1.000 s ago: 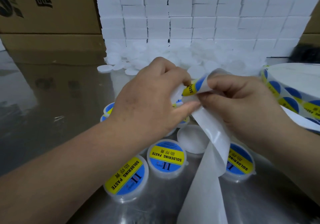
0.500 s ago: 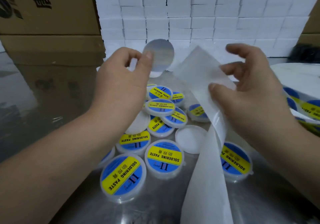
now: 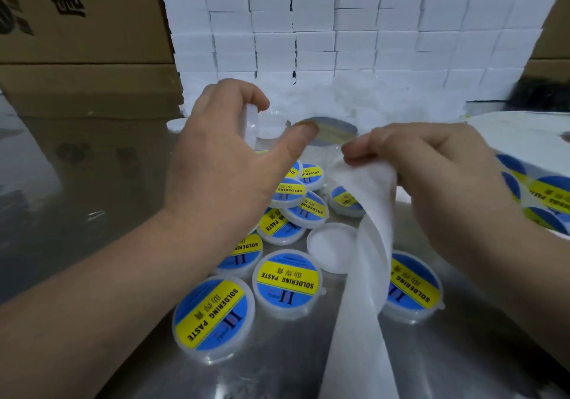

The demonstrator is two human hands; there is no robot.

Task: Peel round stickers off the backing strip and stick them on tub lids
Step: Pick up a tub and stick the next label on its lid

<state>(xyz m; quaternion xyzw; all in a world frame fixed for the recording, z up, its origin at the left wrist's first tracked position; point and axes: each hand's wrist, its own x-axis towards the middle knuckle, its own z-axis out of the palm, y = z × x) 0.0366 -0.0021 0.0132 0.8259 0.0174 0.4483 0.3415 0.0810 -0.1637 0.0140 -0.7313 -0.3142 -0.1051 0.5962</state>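
The sticker (image 3: pixel 333 131), clinging only to the left hand's (image 3: pixel 222 164) thumb tip while its fingers curl round a plain lid (image 3: pixel 250 121), could snag the backing strip (image 3: pixel 367 244) pinched in the right hand's (image 3: pixel 431 170) fingers just beside.

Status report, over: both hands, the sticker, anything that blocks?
Left hand curls round a clear tub, sticker on its thumb tip. Right hand grips backing strip. Sticker off the strip, not yet on a lid. Labelled tubs crowd underneath.

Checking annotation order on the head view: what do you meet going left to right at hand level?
cardboard box → left hand → peeled sticker → right hand → sticker roll
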